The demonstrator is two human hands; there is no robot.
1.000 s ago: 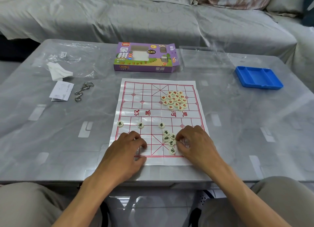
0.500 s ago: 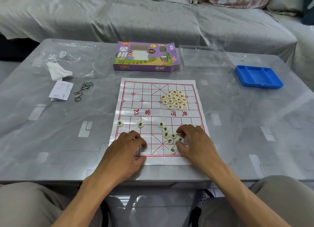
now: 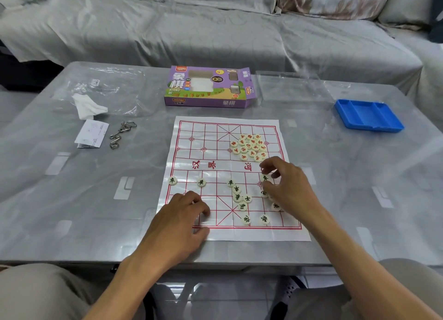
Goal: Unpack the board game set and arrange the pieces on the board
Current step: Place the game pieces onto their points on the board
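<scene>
- I see soft, even daylight with faint shadows.
- White glare streaks the table along its right and left edges.
- Wide-angle bending curves the far corners; focus is slightly soft.

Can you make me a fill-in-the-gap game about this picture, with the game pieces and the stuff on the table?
1. The pile of red-lettered pieces lies on the paper board, on its ____ half.
2. The game box behind the board is mostly ____ in colour.
3. The blue tray sits on the table to the ____ of the board.
4. The right hand places a piece with ____ lettering.

Missing words: far; purple; right; green
</scene>
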